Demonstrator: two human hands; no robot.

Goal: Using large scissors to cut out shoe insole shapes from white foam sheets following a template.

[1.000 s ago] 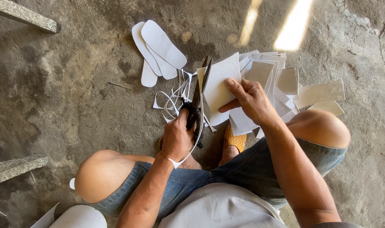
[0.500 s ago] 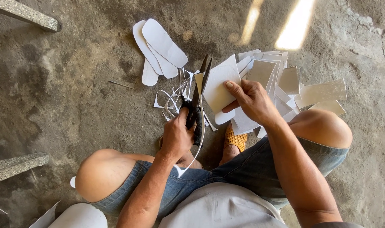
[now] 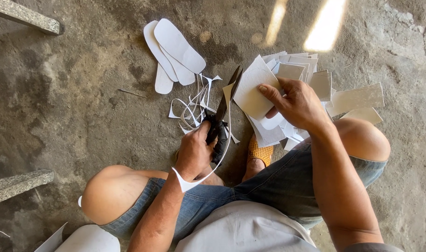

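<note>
My left hand (image 3: 195, 152) grips black scissors (image 3: 222, 108), whose blades point up into the edge of a white card sheet (image 3: 251, 87). My right hand (image 3: 294, 103) holds that sheet, thumb on top, above a heap of similar white sheets. A long thin white offcut strip (image 3: 221, 157) curls from the cut down past my left wrist. I squat on a concrete floor with my bare knees to either side.
Cut white insole shapes (image 3: 173, 51) lie stacked on the floor at the top left, with tangled white trimmings (image 3: 193, 107) below them. More white rectangular sheets (image 3: 355, 99) spread to the right. Stone bars (image 3: 17, 184) lie at the left edge. An orange sandal (image 3: 259, 153) shows between my legs.
The scissors have advanced along the sheet's edge, and the offcut strip hanging by my left wrist has grown longer. My right hand has turned the sheet slightly.
</note>
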